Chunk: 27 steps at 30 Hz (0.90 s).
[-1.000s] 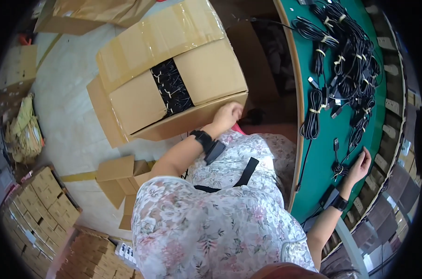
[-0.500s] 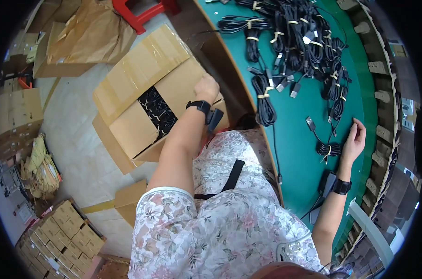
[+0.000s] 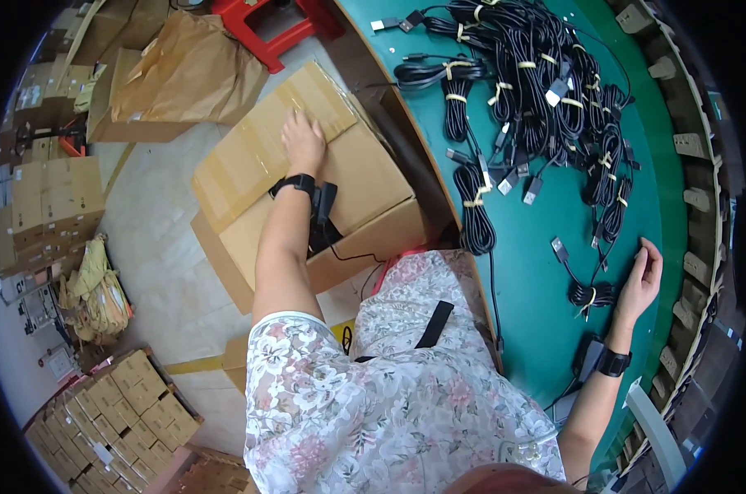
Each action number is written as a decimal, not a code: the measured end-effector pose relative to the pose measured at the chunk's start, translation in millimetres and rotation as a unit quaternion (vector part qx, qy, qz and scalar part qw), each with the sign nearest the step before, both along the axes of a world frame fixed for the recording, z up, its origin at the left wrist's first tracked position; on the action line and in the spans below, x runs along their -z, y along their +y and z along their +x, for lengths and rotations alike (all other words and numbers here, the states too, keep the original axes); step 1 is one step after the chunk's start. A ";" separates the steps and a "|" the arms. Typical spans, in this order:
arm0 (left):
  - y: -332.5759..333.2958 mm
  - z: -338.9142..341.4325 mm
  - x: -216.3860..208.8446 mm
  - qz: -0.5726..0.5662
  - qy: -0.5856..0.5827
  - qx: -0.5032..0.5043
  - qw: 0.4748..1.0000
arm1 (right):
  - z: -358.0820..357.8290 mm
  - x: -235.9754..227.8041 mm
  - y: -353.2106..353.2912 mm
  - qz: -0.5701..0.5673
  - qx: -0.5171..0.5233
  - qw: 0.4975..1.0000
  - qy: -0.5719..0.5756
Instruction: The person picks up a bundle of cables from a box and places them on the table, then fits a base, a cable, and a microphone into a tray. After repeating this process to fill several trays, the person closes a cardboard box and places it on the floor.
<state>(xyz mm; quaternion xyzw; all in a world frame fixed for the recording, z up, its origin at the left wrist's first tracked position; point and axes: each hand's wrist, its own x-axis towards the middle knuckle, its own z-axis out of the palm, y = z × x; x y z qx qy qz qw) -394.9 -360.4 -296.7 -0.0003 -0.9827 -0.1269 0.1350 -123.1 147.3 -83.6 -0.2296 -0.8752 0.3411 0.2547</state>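
My left hand (image 3: 304, 144) lies on the taped flap of a cardboard box (image 3: 373, 177), its fingers stretched out and holding nothing. Part of the box's dark contents shows beside my wrist; my forearm hides the rest. On the green tabletop (image 3: 537, 280) to the right rests my right hand (image 3: 643, 284), empty, with loosely extended fingers. Just left of it sits a small coiled black cable (image 3: 591, 295) with a USB plug. Farther up lies a pile of black USB cables (image 3: 546, 82) bundled with pale ties, and one longer bundle (image 3: 474, 210) is near the table's edge.
A red stool (image 3: 270, 33) stands at the top, beside an open carton with brown paper (image 3: 196, 70). Stacked cartons (image 3: 113, 403) fill the lower left, near a bundle of yellowish sacks (image 3: 97, 292). Grey holders (image 3: 692, 198) line the table's right border.
My left hand has moved from the box's right edge up and left onto the taped flap, its closed fingers spreading. My right hand stays on the table. The whole view has shifted slightly.
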 end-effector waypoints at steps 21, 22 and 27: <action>-9.3 -114.7 10.8 -0.021 -0.065 -0.064 0.996 | 1.4 -9.8 -5.5 0.122 0.060 0.984 -0.118; -1.2 -109.9 11.1 -0.020 -0.065 -0.061 0.996 | 1.8 -8.8 -5.5 0.122 0.063 0.984 -0.118; 61.1 -66.5 8.3 -0.010 -0.061 0.005 0.998 | 2.1 -8.0 2.6 0.144 0.053 0.981 -0.118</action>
